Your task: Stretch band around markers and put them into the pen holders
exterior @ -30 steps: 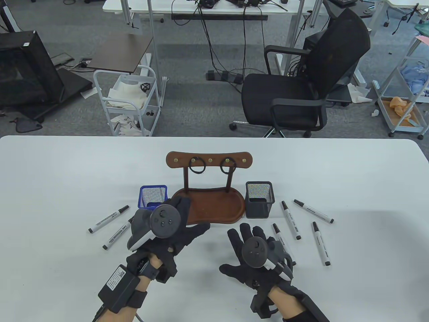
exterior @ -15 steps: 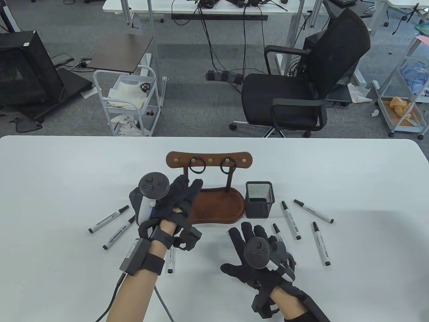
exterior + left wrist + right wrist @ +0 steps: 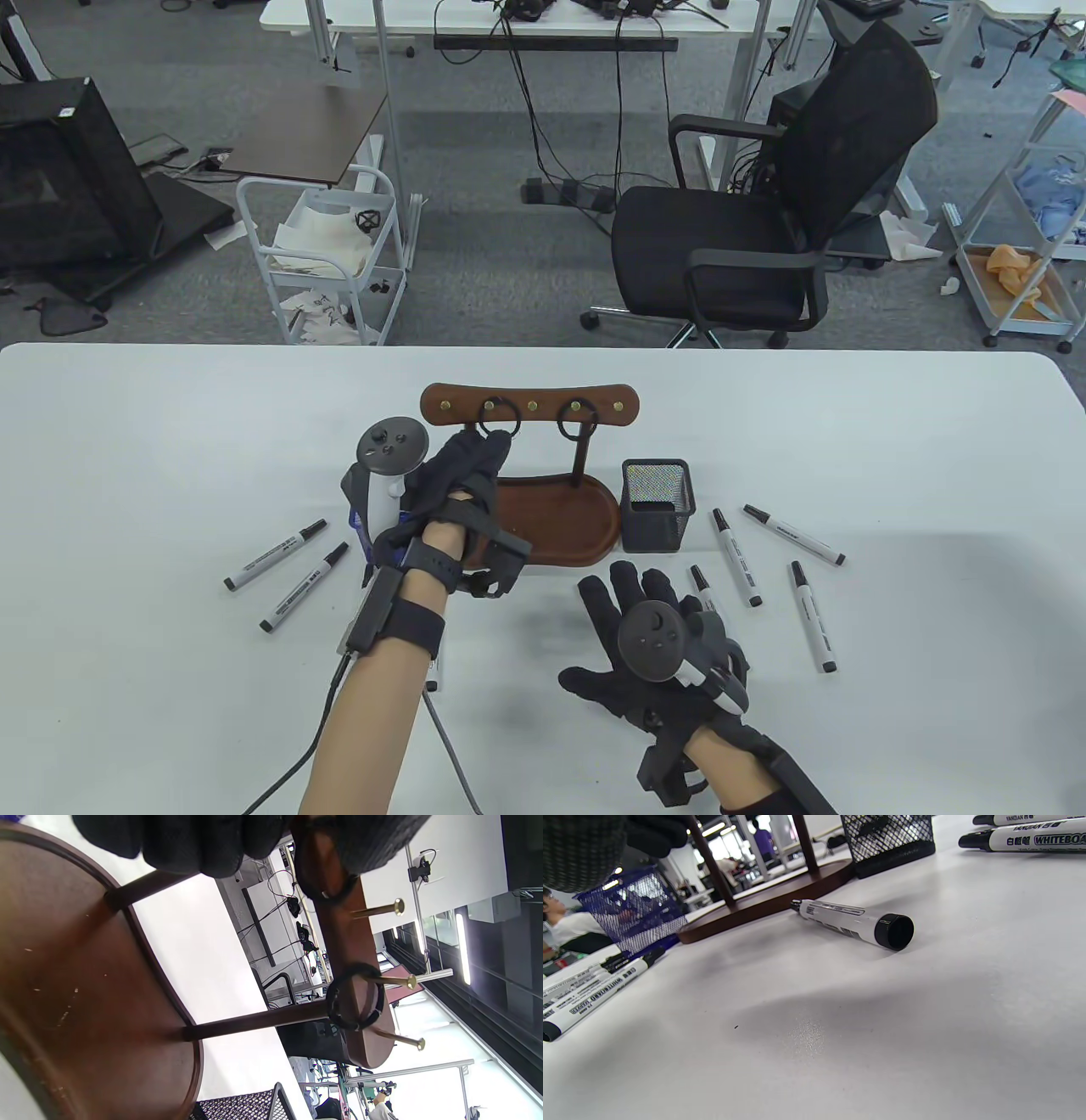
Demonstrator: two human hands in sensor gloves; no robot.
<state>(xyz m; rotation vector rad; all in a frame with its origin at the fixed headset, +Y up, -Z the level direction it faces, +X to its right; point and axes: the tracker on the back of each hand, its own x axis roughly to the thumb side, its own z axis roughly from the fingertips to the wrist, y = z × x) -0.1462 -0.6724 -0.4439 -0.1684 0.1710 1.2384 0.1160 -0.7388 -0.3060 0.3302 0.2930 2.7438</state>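
My left grip [image 3: 462,475] up at wooden rack [image 3: 530,404] — fingertips [image 3: 373,840] pinching black band [image 3: 324,889] on its peg. My right grip [image 3: 645,645] flat on counter [image 3: 933,441], fingers spread, holding nothing. Markers [image 3: 736,556] lie beside black holder [image 3: 657,505].

Your left hand [image 3: 462,484] wears a black knitted sensor glove, its weave plain in the left wrist view. A tracker [image 3: 386,463] is strapped to the back of it: a dark grey round disc with small buttons, on a grey and white handle-like body. A black strap circles your wrist, and a black boxy module [image 3: 501,564] sits beside it. On your forearm, a wide black band holds a flat dark box [image 3: 373,607], from which a grey cable trails. Your right hand [image 3: 632,645] wears the same black glove, a matching round tracker [image 3: 653,641], and a black angular wrist bracket [image 3: 670,764]. A black sleeve edge shows behind it.
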